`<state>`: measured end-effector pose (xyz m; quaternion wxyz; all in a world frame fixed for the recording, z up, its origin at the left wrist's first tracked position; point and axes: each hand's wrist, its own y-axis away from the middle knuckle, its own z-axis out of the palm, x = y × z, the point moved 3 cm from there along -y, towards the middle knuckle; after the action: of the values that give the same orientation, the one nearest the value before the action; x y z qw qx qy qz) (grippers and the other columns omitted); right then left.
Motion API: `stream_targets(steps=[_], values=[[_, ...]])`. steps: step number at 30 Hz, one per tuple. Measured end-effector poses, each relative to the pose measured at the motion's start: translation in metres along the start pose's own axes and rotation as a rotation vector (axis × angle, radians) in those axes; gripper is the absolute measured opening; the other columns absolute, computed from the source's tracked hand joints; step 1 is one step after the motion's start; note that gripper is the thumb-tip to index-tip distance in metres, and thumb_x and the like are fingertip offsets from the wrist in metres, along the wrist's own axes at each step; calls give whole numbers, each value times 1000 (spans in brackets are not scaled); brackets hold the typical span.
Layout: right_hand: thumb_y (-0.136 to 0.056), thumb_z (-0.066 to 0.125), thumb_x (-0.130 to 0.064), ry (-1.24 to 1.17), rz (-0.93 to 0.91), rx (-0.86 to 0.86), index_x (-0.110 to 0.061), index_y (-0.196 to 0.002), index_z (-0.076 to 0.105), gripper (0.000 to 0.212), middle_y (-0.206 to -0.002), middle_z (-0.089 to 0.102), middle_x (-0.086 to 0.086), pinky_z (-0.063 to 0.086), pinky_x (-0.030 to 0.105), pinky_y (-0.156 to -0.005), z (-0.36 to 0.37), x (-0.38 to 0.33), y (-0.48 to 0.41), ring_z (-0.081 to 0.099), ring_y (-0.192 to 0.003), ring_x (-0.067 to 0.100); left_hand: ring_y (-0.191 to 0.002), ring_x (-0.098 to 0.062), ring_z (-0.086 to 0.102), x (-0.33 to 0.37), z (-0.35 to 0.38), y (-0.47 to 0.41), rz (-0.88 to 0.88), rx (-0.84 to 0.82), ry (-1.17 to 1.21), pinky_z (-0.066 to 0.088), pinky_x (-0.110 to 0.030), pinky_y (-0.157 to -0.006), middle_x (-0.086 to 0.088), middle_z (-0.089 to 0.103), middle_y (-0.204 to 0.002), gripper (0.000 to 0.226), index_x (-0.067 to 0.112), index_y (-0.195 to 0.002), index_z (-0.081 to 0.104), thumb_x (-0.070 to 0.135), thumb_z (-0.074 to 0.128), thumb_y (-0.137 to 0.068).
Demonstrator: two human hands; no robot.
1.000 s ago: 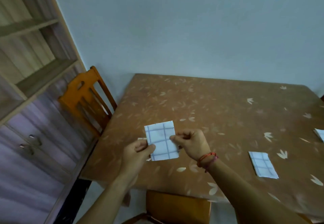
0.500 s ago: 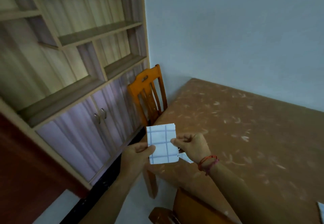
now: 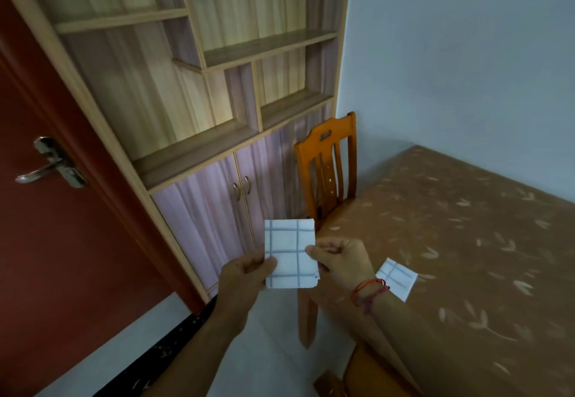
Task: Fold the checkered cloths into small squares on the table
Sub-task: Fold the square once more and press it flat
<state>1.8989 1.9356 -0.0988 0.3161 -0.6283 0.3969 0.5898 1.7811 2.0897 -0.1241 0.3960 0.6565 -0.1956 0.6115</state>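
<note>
A folded checkered cloth (image 3: 291,253) is being held upright in the air, just off the corner of the table (image 3: 466,241). The left hand (image 3: 244,278) is pinching its lower left edge, and the right hand (image 3: 343,261) is pinching its right edge. A second folded cloth (image 3: 396,278) is lying on the table beside the right wrist. An orange chair (image 3: 325,163) is standing behind, next to a wooden cabinet (image 3: 199,110) and a red door (image 3: 46,210).

No legible text, label, brand, number or sign anywhere in view.
</note>
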Motion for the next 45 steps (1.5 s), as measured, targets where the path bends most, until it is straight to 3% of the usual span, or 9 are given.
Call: stream_targets(steps=[10,17,20,26,31,34,38,42,45], values=[[-82,74,-9,105,62,99,-8,-78,74,4,-66,72,0,50,15,-51,56,9,-68,63,-52,3,-86,-23,72,6,-39,-88,-33,-27,-8,58,-42,-82,-1,76,-88,8,17,-90,75,12,71,-86],[-82,75,-10,98,108,135,-7,-80,73,4,-67,73,-6,51,14,-55,91,-3,-127,68,-60,5,-86,-25,72,40,-64,-176,5,-166,-95,57,-50,-83,-6,76,-85,7,13,-84,76,11,69,-86],[-80,77,-14,102,98,218,-7,-83,75,8,-74,75,0,55,19,-59,81,-11,-143,70,-66,9,-83,-25,72,52,-50,-200,24,-249,-138,58,-47,-80,-5,76,-83,9,14,-82,76,10,69,-86],[-76,80,-18,142,61,350,-13,-84,76,10,-79,76,3,61,34,-70,32,-23,-158,73,-78,22,-81,-17,71,64,7,-234,114,-468,-264,58,-35,-71,6,75,-82,16,25,-80,74,11,69,-87],[-79,79,-19,253,74,393,-19,-75,73,6,-65,72,-11,53,15,-56,-22,-22,-160,69,-64,4,-90,-10,70,63,70,-256,177,-726,-412,57,-29,-76,10,75,-93,15,28,-92,74,15,66,-90],[-79,78,-26,382,121,414,-22,-72,73,9,-65,69,-10,49,12,-54,-58,-10,-166,64,-58,-1,-92,-6,68,63,113,-266,219,-830,-498,58,-29,-78,14,73,-95,18,35,-94,71,19,63,-92],[-75,79,-33,487,203,434,-17,-73,74,17,-67,72,-1,58,31,-60,-111,17,-189,67,-61,9,-95,-5,66,62,177,-285,223,-953,-564,56,-26,-79,17,71,-96,24,39,-97,68,17,59,-95],[-78,79,-26,392,261,478,-10,-79,76,16,-72,74,1,60,30,-64,-162,37,-214,70,-63,11,-98,-6,64,61,246,-311,154,-939,-559,54,-23,-76,12,68,-104,17,28,-105,68,17,60,-94],[-79,78,-23,282,292,556,-10,-80,77,13,-73,74,0,58,22,-60,-194,47,-226,70,-62,9,-94,-15,66,52,288,-328,18,-855,-483,56,-30,-75,0,70,-101,16,21,-102,67,19,71,-87]])
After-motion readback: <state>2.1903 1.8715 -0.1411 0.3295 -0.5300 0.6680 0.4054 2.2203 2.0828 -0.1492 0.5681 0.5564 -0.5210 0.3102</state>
